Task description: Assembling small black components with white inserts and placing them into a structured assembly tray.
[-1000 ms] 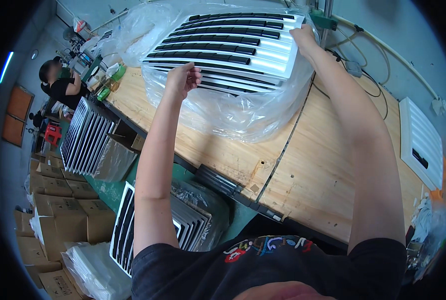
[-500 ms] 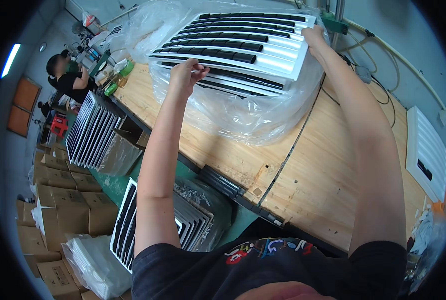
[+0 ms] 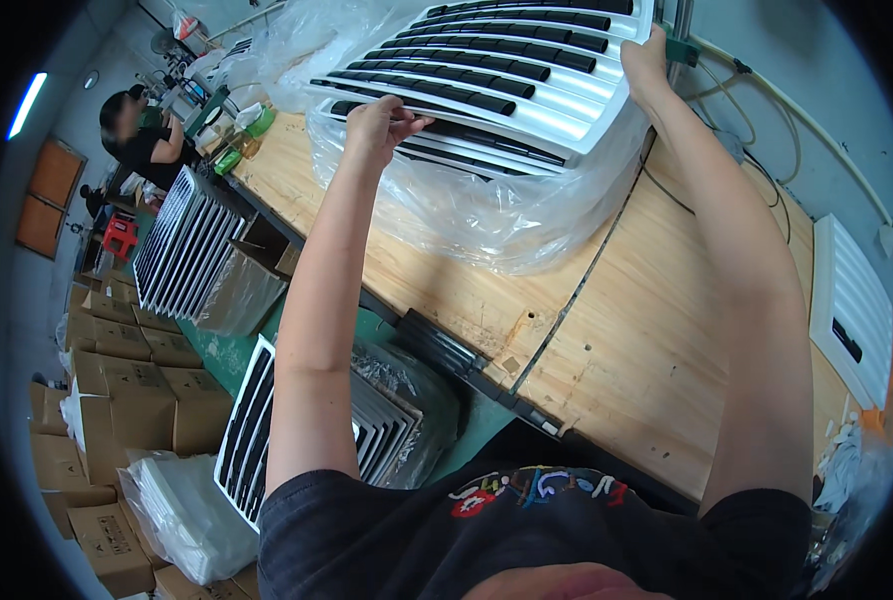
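A white slatted panel with black strips (image 3: 556, 100) is held up at a tilt over the table's far side. My left hand (image 3: 378, 128) pinches its near left edge, fingers closed. Around the right edge of the panel, my right hand (image 3: 646, 68) is closed, with its fingers partly hidden behind. Beneath lies another similar panel (image 3: 456, 160), resting in a crumpled clear plastic bag (image 3: 486, 235) on the wooden table (image 3: 666, 330).
At the table's right end stands a white slatted panel (image 3: 851, 310). Left of the table are stacked panels (image 3: 191, 250), more panels in plastic (image 3: 386, 430), and cardboard boxes (image 3: 126, 400). A person (image 3: 151, 140) works at the far left. Cables (image 3: 766, 190) run along the wall.
The upper panel has been raised and tilted, its far edge now going past the top of the view. My right hand has moved up slightly with it; my left still grips the near edge.
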The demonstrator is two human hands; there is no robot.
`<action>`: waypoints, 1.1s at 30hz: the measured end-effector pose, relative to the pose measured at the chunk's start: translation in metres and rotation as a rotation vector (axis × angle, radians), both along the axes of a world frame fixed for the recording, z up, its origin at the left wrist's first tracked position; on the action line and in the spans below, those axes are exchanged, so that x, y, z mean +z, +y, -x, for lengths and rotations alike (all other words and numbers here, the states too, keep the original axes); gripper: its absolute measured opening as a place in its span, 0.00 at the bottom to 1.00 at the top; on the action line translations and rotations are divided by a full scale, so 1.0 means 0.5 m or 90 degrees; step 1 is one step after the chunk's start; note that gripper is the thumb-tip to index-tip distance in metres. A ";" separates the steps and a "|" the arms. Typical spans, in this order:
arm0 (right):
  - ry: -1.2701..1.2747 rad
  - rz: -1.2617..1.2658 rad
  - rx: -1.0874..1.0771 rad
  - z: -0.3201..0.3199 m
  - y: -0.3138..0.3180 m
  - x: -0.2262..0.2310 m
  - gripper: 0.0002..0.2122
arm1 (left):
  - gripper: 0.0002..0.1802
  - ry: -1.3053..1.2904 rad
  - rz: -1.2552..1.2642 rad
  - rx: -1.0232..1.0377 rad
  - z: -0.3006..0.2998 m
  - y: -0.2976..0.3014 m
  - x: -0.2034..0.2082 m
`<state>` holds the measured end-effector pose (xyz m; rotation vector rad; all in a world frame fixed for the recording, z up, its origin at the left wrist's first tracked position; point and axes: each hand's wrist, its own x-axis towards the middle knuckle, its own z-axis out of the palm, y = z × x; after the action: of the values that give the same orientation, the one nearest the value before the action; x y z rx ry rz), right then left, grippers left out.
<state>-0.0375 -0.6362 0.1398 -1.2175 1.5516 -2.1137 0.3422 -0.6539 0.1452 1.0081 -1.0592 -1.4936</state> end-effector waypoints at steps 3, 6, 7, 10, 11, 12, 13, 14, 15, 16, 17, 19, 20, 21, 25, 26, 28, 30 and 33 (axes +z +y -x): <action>0.023 -0.062 -0.008 0.015 0.000 -0.015 0.29 | 0.09 -0.042 -0.025 -0.020 -0.004 -0.003 -0.025; -0.008 -0.073 -0.032 -0.014 0.020 -0.029 0.30 | 0.09 -0.117 -0.030 0.032 -0.022 0.008 -0.044; 0.006 -0.062 -0.046 -0.020 0.030 -0.033 0.30 | 0.09 -0.219 0.006 0.030 -0.028 0.012 -0.039; -0.021 -0.022 -0.016 -0.020 0.046 -0.023 0.30 | 0.12 -0.330 0.079 0.067 -0.034 0.015 -0.022; -0.007 -0.028 -0.013 -0.020 0.049 -0.019 0.30 | 0.12 -0.353 0.079 0.071 -0.036 0.011 -0.011; -0.008 -0.026 -0.012 -0.023 0.050 -0.015 0.30 | 0.12 -0.376 0.079 0.074 -0.036 0.003 -0.004; 0.001 -0.029 -0.017 -0.024 0.051 -0.011 0.30 | 0.12 -0.384 0.048 0.076 -0.033 -0.006 0.004; 0.010 -0.031 -0.024 -0.024 0.054 -0.007 0.30 | 0.12 -0.384 0.051 0.075 -0.031 -0.013 0.010; 0.009 -0.028 -0.026 -0.026 0.055 -0.007 0.30 | 0.12 -0.362 -0.014 0.057 -0.034 -0.026 0.011; 0.019 -0.031 -0.028 -0.031 0.057 -0.010 0.30 | 0.11 -0.340 -0.079 0.037 -0.037 -0.039 0.014; 0.029 -0.035 -0.031 -0.034 0.058 -0.010 0.30 | 0.09 -0.312 -0.107 0.016 -0.041 -0.050 0.013; 0.027 -0.027 -0.025 -0.044 0.060 -0.008 0.30 | 0.10 -0.292 -0.148 0.007 -0.047 -0.072 0.011; 0.025 -0.020 -0.016 -0.049 0.061 -0.005 0.30 | 0.10 -0.271 -0.191 0.002 -0.050 -0.081 0.009; 0.020 -0.035 -0.022 -0.050 0.065 -0.005 0.29 | 0.12 -0.245 -0.180 0.012 -0.048 -0.084 0.005; 0.010 -0.009 -0.022 -0.057 0.075 0.001 0.29 | 0.12 -0.225 -0.142 0.009 -0.046 -0.085 0.015; 0.021 -0.003 -0.034 -0.064 0.082 0.000 0.29 | 0.10 -0.191 -0.103 0.030 -0.047 -0.081 0.021; 0.032 0.002 -0.051 -0.061 0.098 0.007 0.29 | 0.07 -0.122 -0.025 0.067 -0.042 -0.067 0.043; 0.040 0.089 -0.042 -0.050 0.116 0.016 0.27 | 0.05 -0.114 0.006 0.040 -0.028 -0.046 0.069; 0.036 0.094 -0.055 -0.083 0.187 0.068 0.26 | 0.05 -0.121 0.125 0.066 -0.015 0.006 0.110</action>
<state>0.0039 -0.5428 0.1737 -1.2901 1.5218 -2.3037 0.3499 -0.6508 0.2002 1.0624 -1.2424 -1.2023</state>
